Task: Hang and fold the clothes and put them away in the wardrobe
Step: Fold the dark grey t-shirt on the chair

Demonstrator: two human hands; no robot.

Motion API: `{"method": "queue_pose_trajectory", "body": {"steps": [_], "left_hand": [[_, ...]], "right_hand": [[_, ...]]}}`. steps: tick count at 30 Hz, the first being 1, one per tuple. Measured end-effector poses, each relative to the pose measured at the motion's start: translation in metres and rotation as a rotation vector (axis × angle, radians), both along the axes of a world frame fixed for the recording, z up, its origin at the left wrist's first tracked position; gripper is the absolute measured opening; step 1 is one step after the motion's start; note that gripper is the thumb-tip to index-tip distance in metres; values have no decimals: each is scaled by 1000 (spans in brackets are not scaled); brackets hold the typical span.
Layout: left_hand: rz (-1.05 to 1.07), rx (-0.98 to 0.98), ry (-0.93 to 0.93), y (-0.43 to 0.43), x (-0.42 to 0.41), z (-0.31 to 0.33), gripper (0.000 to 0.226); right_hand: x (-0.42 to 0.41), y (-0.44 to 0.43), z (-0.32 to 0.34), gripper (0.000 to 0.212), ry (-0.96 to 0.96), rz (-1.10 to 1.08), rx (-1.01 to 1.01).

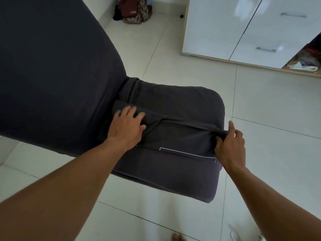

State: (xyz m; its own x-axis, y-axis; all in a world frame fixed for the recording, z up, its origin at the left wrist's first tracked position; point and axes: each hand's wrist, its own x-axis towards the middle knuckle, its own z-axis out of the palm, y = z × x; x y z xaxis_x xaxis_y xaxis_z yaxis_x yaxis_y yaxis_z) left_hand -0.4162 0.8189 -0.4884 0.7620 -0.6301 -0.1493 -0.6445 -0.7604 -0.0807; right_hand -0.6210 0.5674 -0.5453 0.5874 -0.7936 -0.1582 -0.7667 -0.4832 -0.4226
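Observation:
A dark grey garment (178, 136) with a thin white line near its lower edge lies flat on a dark grey padded stool (173, 98). My left hand (126, 126) presses flat on the garment's left end, fingers spread. My right hand (230, 146) pinches the garment's right edge at the stool's right side, with the index finger pointing up. The white wardrobe (225, 26) stands at the top right; its open compartment (305, 56) at the far right holds a heap of clothes.
A large dark grey sofa or bed (52, 66) fills the left and touches the stool. A maroon patterned bag (134, 11) sits on the white tiled floor (269, 105) by the far wall. My toes (178, 238) show at the bottom edge.

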Motion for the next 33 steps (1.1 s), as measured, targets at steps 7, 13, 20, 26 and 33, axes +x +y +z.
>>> {"method": "queue_pose_trajectory", "body": {"steps": [7,13,20,26,33], "left_hand": [[120,317,223,7,-5,2,64],[135,-30,289,-38,33,37,38],[229,-77,302,-85,102,14,37],[347,0,182,-109,141,-13,47],[557,82,143,-134,175,-18,46]], "right_hand": [[8,-14,13,41,52,44,187],[45,-43,54,59,205,63,161],[117,-84,53,55,191,63,188],[149,-116,18,68,196,73,327],[158,-148,14,31,81,142,431]]}}
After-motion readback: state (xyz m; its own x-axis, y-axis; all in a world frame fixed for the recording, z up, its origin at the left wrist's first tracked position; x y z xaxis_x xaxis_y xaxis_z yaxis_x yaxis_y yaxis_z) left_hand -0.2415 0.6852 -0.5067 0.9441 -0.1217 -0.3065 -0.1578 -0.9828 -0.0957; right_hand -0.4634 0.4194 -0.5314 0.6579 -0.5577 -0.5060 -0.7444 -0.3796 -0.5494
